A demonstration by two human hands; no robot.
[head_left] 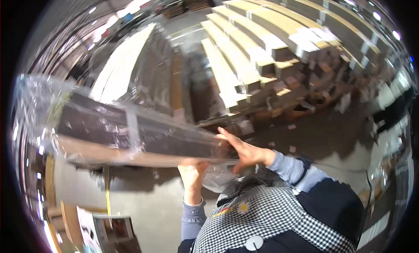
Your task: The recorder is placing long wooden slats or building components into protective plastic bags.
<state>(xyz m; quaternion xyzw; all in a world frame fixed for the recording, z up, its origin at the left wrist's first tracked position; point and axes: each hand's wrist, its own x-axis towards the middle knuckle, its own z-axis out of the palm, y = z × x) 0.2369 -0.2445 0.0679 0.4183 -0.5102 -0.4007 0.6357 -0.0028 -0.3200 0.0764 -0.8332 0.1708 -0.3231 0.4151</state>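
Observation:
A long dark-brown package (pixel 174 139) in clear plastic lies across my front, running from my hands to the far left. Its near side is lighter brown, and a pale band crosses it. My left hand (pixel 193 172) grips the lower edge close to the right end, its fingertips partly hidden behind it. At that end my right hand (pixel 248 153) clasps the package with finger and thumb apart. Loose clear film (pixel 218 178) hangs below the end, between my hands. More crumpled film (pixel 37 100) bunches at the far left end.
Stacks of long pale-topped boxes (pixel 244 39) fill the back right. Another film-wrapped stack (pixel 148 74) stands behind the package. Scraps lie on the dark floor (pixel 305 141) to the right. A box with printed pictures (pixel 109 231) sits at lower left, near a yellow floor line (pixel 108 196).

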